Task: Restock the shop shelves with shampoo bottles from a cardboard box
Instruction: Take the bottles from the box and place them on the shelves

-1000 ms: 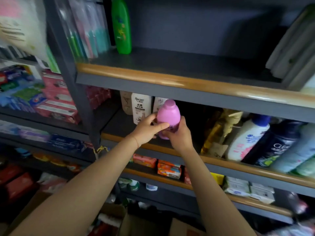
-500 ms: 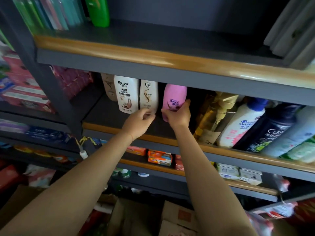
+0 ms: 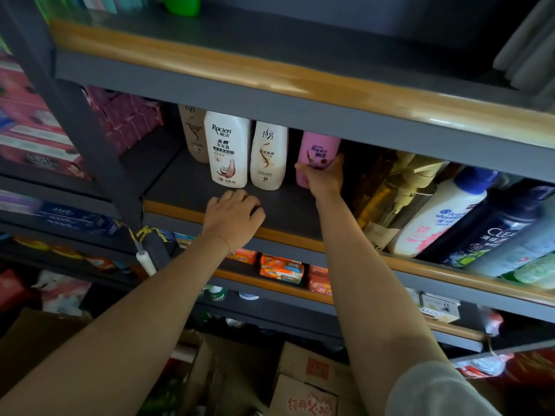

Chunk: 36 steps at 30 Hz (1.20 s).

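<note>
Left of the working bay, pink cartons (image 3: 39,139) sit stacked on the neighbouring shelf. On the middle shelf (image 3: 192,190), three bottles stand upright in a row, labels out: a tan bottle (image 3: 193,136) behind, the white Raclen bottle (image 3: 227,148), then a second white bottle (image 3: 268,154) close beside it. Left hand (image 3: 232,219) hovers over the shelf's front part, fingers loosely curled, holding nothing; probably freed to steady the row. Right hand (image 3: 322,177) grips the pink Rejoice bottle (image 3: 318,151) low on its body, thumb on the left side, setting it upright next in line; whether its base rests on the shelf cannot be told, being hidden. Further right, pump and shampoo bottles (image 3: 441,217) lean. Cardboard box (image 3: 303,385) lies below.
</note>
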Each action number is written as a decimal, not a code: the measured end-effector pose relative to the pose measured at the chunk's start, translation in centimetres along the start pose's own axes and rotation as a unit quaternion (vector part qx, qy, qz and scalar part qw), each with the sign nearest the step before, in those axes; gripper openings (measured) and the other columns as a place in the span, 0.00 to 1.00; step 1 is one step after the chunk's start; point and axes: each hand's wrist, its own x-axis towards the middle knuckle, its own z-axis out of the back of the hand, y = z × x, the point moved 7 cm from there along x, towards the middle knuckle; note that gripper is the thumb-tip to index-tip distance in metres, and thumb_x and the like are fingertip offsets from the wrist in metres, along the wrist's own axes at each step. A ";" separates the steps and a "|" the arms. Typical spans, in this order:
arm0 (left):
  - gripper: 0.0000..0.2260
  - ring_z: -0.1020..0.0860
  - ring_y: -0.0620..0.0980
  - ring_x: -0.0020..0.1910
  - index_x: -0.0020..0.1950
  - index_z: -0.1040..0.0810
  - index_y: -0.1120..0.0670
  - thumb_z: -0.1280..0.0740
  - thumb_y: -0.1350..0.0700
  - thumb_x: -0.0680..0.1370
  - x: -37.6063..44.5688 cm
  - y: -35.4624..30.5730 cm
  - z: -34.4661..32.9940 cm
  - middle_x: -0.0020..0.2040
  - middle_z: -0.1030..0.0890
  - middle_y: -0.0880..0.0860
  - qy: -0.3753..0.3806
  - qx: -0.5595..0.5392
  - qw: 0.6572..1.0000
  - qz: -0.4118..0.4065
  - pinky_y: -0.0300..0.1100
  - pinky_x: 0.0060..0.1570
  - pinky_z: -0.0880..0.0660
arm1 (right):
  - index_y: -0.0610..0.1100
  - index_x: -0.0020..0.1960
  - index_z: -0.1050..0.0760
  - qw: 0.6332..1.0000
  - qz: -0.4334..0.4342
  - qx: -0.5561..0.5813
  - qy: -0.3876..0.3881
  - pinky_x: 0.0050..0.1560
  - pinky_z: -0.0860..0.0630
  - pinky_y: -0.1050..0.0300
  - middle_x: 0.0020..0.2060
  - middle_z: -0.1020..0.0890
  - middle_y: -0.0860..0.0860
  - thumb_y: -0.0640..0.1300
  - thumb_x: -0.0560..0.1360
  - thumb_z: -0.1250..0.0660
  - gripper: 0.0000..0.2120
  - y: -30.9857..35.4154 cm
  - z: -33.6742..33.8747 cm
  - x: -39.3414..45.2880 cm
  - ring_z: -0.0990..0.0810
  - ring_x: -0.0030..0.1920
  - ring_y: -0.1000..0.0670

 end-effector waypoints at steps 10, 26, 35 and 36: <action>0.19 0.30 0.54 0.66 0.64 0.22 0.52 0.43 0.45 0.80 -2.5 1.1 1.9 0.62 0.23 0.52 -0.167 -0.122 0.977 -0.053 0.50 0.67 0.38 | 0.45 0.69 0.34 0.990 0.125 0.020 -0.067 0.60 0.24 0.54 0.61 0.26 0.49 0.45 0.71 0.24 0.31 1.8 1.2 -9.7 0.24 0.62 0.48; 0.25 0.38 0.63 0.76 0.68 0.26 0.57 0.36 0.46 0.75 -42.6 35.8 -17.0 0.74 0.31 0.62 -0.004 -0.014 0.888 0.459 0.63 0.74 0.53 | 0.49 0.54 0.26 0.699 -0.130 -0.335 0.618 0.53 0.20 0.48 0.51 0.20 0.49 0.50 0.81 0.38 0.06 -28.7 -32.6 -42.0 0.20 0.48 0.50; 0.35 0.56 0.63 0.80 0.80 0.44 0.59 0.35 0.53 0.75 -44.9 38.3 -19.8 0.81 0.51 0.62 -0.164 -0.146 0.804 0.553 0.52 0.76 0.53 | 0.43 0.75 0.39 0.589 0.015 -0.551 0.591 0.67 0.34 0.49 0.72 0.36 0.40 0.43 0.78 0.33 0.28 -40.9 -38.9 -46.1 0.34 0.70 0.38; 0.34 0.55 0.63 0.80 0.79 0.42 0.60 0.35 0.54 0.75 -44.5 38.4 -19.8 0.81 0.49 0.62 -0.168 -0.145 0.806 0.548 0.53 0.76 0.51 | 0.43 0.74 0.37 0.586 0.031 -0.559 0.586 0.68 0.35 0.48 0.72 0.36 0.40 0.42 0.79 0.35 0.25 -41.5 -39.1 -46.1 0.34 0.70 0.37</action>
